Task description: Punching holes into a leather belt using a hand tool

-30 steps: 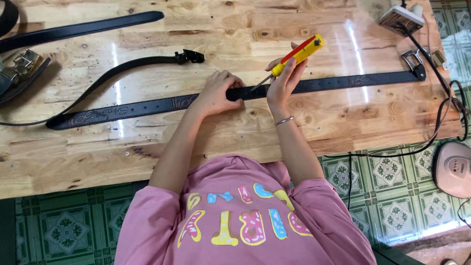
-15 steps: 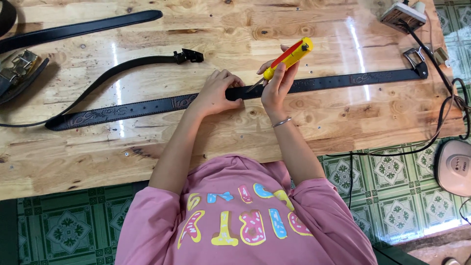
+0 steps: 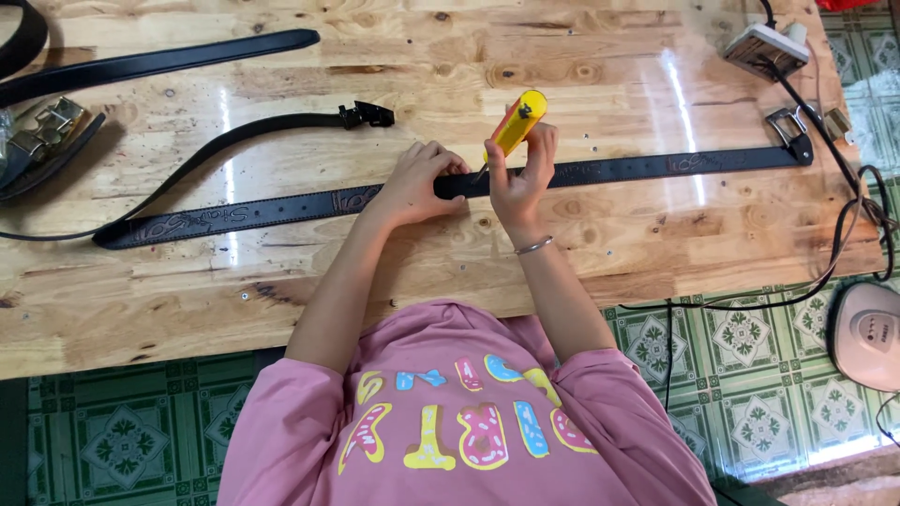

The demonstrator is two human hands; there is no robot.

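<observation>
— So, what carries all this?
— A glossy knotty pine worktop (image 3: pixel 281 281) fills the upper frame; green patterned floor tiles (image 3: pixel 750 347) show along the bottom and right.

— And the hands?
— Apart, at centre. The left hand (image 3: pixel 417 183) presses flat on a long black embossed belt (image 3: pixel 609 171) that runs across the middle, its buckle (image 3: pixel 786 126) at the right. The right hand (image 3: pixel 520 178) is closed around a yellow-handled tool (image 3: pixel 518 124), held upright with its tip down at the belt.

— What else lies about?
— A second black belt (image 3: pixel 234 141) curves above on the left, a third belt (image 3: pixel 159 63) lies at upper left, and metal buckles (image 3: pixel 42 131) sit at the far left edge. A white power strip (image 3: pixel 764 49) is at upper right, its black cable (image 3: pixel 844 234) trailing off the edge toward a pale rounded device (image 3: pixel 867 333) on the floor.
</observation>
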